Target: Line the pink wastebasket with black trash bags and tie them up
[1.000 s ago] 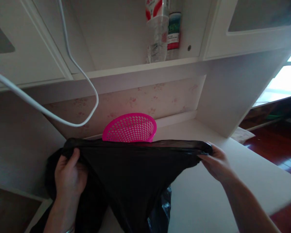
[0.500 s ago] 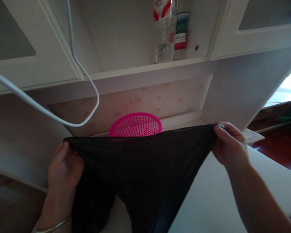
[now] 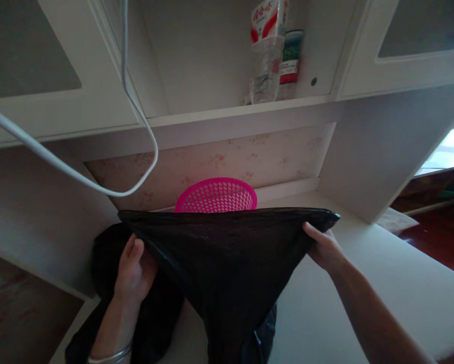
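A black plastic bag [image 3: 227, 253] is stretched wide between my two hands, its top edge running almost level and its lower part narrowing downward. My left hand [image 3: 136, 270] pinches it near the left corner, thumb on the near side. Near the right corner, my right hand [image 3: 323, 245] grips it the same way, fingers hidden behind the plastic. Just behind the bag's top edge, a pink mesh basket [image 3: 217, 195] shows its upper part; the bag hides the rest. Dark black material [image 3: 109, 253] lies in a heap behind and below my left forearm.
A white desk surface [image 3: 325, 313] extends beneath my hands. Above it, a shelf [image 3: 211, 114] holds a clear plastic bottle [image 3: 266, 65] and a can [image 3: 291, 56] with a green and red label. A white cable [image 3: 98, 187] loops down at the left.
Both hands have come closer together, with the grip shifted lower on the bag, so its corners now project past my fingers. The bag's top edge is less taut. The view has shifted slightly.
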